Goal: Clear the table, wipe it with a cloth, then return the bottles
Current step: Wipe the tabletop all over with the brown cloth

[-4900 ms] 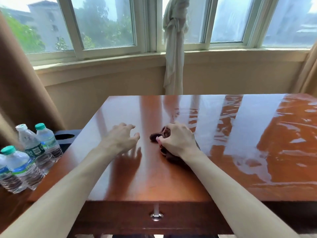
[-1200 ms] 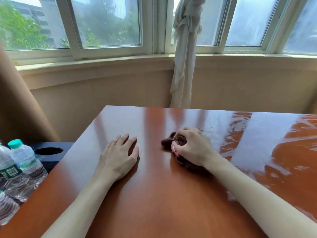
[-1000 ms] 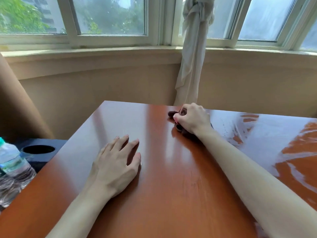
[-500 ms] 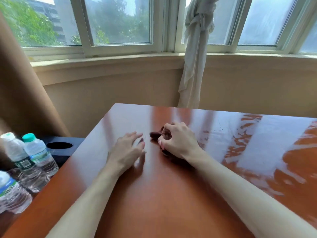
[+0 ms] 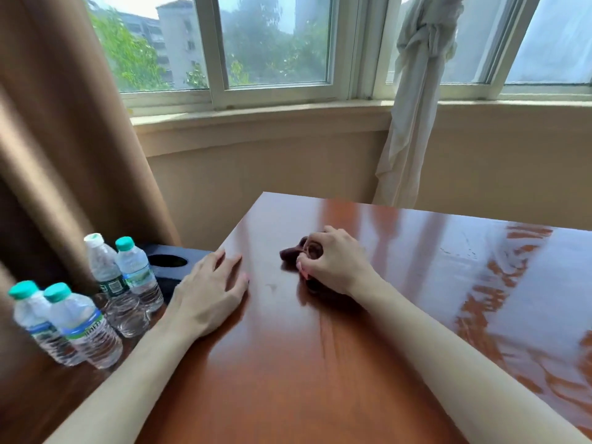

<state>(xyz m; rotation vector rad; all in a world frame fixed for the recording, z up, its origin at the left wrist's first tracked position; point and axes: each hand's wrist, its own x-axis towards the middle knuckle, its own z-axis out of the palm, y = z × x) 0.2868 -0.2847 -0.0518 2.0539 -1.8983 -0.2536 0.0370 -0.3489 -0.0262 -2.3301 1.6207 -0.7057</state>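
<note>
Near the bench's [image 5: 368, 363] left edge, the right hand [image 5: 333, 262] is gripping a bunched dark cloth [image 5: 293, 251], pressing it down for wiping, while the left hand [image 5: 209, 291] is lying flat, fingers [image 5: 232, 265] spread, probably bracing. Four bottles [image 5: 105, 293] are waiting on a lower surface alongside, cleared from the wiping path.

Daylit windows [image 5: 275, 40], tan curtain [image 5: 64, 123]

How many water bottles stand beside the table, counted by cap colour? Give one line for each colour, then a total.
Green-capped bottles: 3
White-capped bottle: 1
Total: 4 bottles, all on the lower surface left of the table.
</note>
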